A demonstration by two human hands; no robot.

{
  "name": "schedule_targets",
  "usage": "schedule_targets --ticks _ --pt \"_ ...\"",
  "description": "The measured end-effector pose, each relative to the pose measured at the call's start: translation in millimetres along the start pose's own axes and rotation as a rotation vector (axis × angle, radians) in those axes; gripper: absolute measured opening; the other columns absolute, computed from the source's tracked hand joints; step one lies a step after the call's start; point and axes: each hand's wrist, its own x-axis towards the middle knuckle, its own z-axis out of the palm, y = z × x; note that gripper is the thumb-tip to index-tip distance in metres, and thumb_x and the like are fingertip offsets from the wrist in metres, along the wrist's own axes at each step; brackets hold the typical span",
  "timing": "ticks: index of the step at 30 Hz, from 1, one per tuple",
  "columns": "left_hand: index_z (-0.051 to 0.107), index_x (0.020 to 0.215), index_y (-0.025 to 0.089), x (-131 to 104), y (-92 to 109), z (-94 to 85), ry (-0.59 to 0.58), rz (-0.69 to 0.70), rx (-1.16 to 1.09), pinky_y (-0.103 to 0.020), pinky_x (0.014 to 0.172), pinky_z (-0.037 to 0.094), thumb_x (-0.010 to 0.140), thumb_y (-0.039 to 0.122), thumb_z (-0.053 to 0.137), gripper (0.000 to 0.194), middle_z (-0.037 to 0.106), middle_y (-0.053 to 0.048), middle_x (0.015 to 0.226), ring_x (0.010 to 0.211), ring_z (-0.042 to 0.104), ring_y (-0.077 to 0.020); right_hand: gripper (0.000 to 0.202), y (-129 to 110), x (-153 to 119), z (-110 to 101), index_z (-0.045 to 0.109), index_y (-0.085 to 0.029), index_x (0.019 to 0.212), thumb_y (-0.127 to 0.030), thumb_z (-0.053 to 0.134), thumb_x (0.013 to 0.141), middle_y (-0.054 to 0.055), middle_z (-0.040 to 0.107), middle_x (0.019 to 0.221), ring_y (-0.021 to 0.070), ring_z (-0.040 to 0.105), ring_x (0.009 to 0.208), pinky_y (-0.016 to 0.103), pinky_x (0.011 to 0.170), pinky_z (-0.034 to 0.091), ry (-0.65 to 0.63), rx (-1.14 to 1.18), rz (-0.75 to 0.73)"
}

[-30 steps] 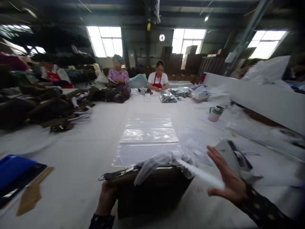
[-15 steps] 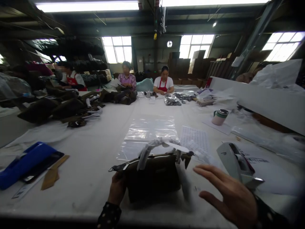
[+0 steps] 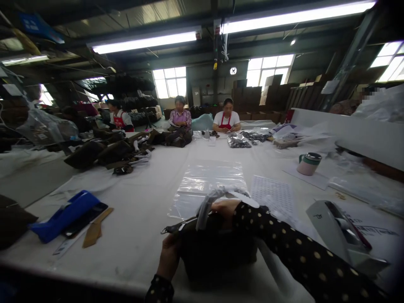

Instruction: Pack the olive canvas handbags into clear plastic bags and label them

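A dark handbag (image 3: 217, 256) stands upright on the white table in front of me, its wrapped handle (image 3: 205, 210) arching over a zippered top. My left hand (image 3: 169, 254) grips the bag's left end, just below the metal ring (image 3: 163, 231) and the zip. Reaching across the bag, my right hand (image 3: 226, 208) lies at its top edge beside the handle, fingers bent against the bag. The handle and the bag hide the fingertips partly. A white tag (image 3: 246, 199) hangs at the handle. Behind the bag lies a flat clear plastic bag (image 3: 214, 174).
At left are a blue holder (image 3: 66, 219), a phone (image 3: 85, 221) and brown card pieces (image 3: 94, 231). At right stand a tape dispenser (image 3: 341, 231) and a mug (image 3: 309, 164), near a label sheet (image 3: 273, 193). Dark bags (image 3: 110, 151) are heaped farther back; co-workers sit across the table.
My right hand has moved left from beside the bag onto its top, and its open fingers have bent. My left hand keeps its hold. The camera view has tilted up and turned left.
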Motion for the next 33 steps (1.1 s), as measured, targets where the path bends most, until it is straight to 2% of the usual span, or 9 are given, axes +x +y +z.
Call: schedule_targets --ticks 4,7,10,14,16,18,23,29,33 --pt "0.072 0.084 0.017 6.1 -0.4 9.8 0.127 0.034 -0.044 -0.031 0.069 0.054 0.055 0.032 0.081 0.034 0.073 -0.004 0.08 0.072 0.066 -0.0209 0.029 -24.6 -23.6 -18.4 0.061 -0.015 0.107 -0.009 0.049 0.081 0.01 0.068 0.081 0.0265 0.062 0.082 0.036 0.071 0.045 0.05 -0.255 0.077" --pt "0.071 0.082 0.017 13.7 -0.9 14.6 0.116 0.048 -0.062 -0.029 0.069 0.053 0.055 0.031 0.081 0.032 0.072 -0.003 0.079 0.071 0.065 -0.0186 0.038 -35.3 -45.3 -15.2 0.053 -0.017 0.116 -0.012 0.047 0.079 0.006 0.066 0.072 0.0241 0.062 0.07 0.034 0.062 0.044 0.12 -0.136 0.182" --pt "0.071 0.083 0.016 21.6 -0.3 14.9 0.096 0.045 -0.069 -0.029 0.07 0.052 0.054 0.028 0.081 0.033 0.072 -0.003 0.081 0.072 0.065 -0.0184 0.045 -37.2 -64.6 22.9 0.05 -0.019 0.115 -0.019 0.057 0.07 -0.002 0.062 0.063 0.0169 0.059 0.058 0.028 0.057 0.044 0.142 0.351 0.36" --pt "0.069 0.086 0.016 30.0 0.7 10.0 0.071 0.049 -0.072 -0.029 0.07 0.051 0.054 0.025 0.081 0.035 0.071 -0.003 0.08 0.072 0.064 -0.0179 0.034 -48.9 -80.3 104.7 0.058 -0.018 0.098 -0.032 0.062 0.068 0.002 0.062 0.075 0.018 0.06 0.07 0.033 0.064 0.05 0.222 1.034 0.503" --pt "0.068 0.089 0.016 32.9 -0.1 6.5 0.056 0.049 -0.065 -0.029 0.07 0.05 0.055 0.025 0.081 0.038 0.07 -0.002 0.08 0.071 0.063 -0.0171 0.045 -61.1 -84.4 134.9 0.056 -0.017 0.106 -0.044 0.061 0.071 0.005 0.062 0.081 0.0201 0.061 0.072 0.036 0.06 0.053 0.264 1.328 0.588" --pt "0.067 0.094 0.016 34.7 -1.5 3.3 0.037 0.046 -0.054 -0.029 0.07 0.049 0.057 0.026 0.079 0.04 0.07 -0.003 0.08 0.071 0.063 -0.0166 0.051 -72.0 -86.9 148.7 0.052 -0.019 0.117 -0.047 0.058 0.074 0.009 0.061 0.094 0.0211 0.062 0.074 0.037 0.058 0.054 0.343 1.405 0.605" --pt "0.066 0.097 0.017 35.0 -3.2 1.2 0.01 0.058 -0.046 -0.029 0.071 0.048 0.061 0.026 0.078 0.04 0.069 -0.003 0.081 0.073 0.063 -0.0166 0.042 -77.0 -92.0 139.7 0.051 -0.023 0.124 -0.033 0.051 0.084 0.011 0.056 0.114 0.0234 0.054 0.106 0.042 0.092 0.045 0.577 0.891 0.349" --pt "0.065 0.096 0.018 32.2 -0.1 5.6 -0.004 0.066 -0.066 -0.028 0.073 0.048 0.06 0.027 0.078 0.04 0.069 -0.003 0.086 0.077 0.063 -0.0166 0.041 -69.9 -97.3 136.6 0.048 -0.021 0.123 -0.024 0.054 0.082 0.007 0.061 0.098 0.0192 0.06 0.087 0.033 0.075 0.051 0.835 0.407 0.345" --pt "0.065 0.096 0.018 31.7 1.7 6.9 -0.004 0.063 -0.063 -0.03 0.075 0.048 0.059 0.028 0.078 0.041 0.069 -0.004 0.089 0.079 0.063 -0.0178 0.03 -66.1 -99.0 124.5 0.06 -0.025 0.104 -0.01 0.059 0.078 -0.001 0.065 0.075 0.0142 0.058 0.064 0.029 0.064 0.047 0.914 0.146 0.137"
